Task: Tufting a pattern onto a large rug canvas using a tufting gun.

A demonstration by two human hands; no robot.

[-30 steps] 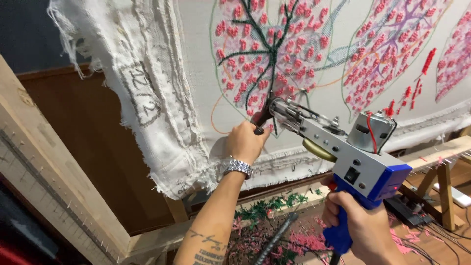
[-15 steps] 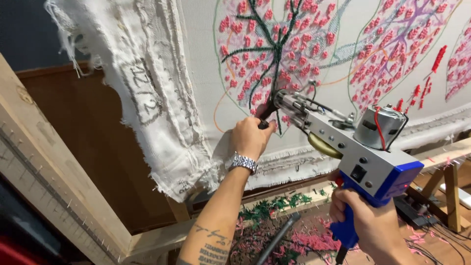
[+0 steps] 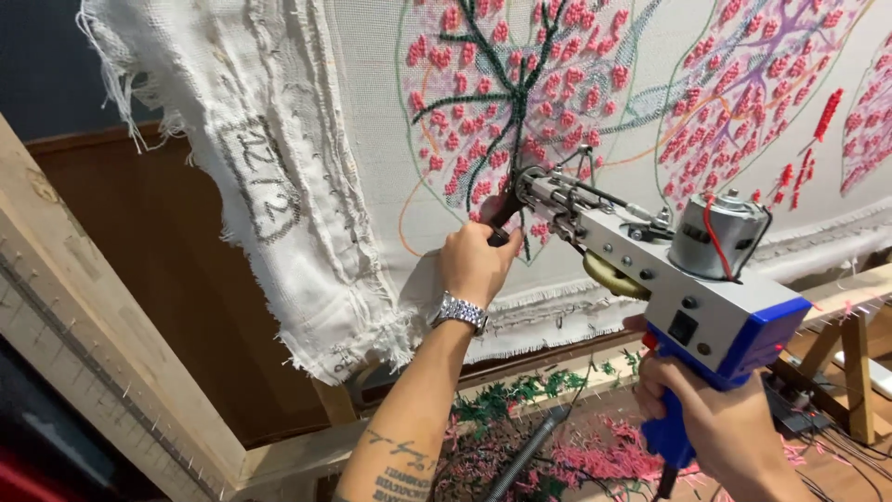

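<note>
White tufting cloth (image 3: 576, 56) stretched on a wooden frame (image 3: 84, 344). My right hand (image 3: 720, 423) clamps the tufting gun (image 3: 669, 270); my left hand (image 3: 476, 262) grips its front handle.

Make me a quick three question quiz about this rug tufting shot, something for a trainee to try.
1. True or false: the right hand grips the blue handle of the tufting gun.
2. What does the left hand hold? A) the gun's front grip, by the cloth; B) the wooden frame; C) loose yarn.
3. What colour are the branch lines stitched among the pink tufts?

Key: 1 true. 2 A. 3 dark green.
</note>
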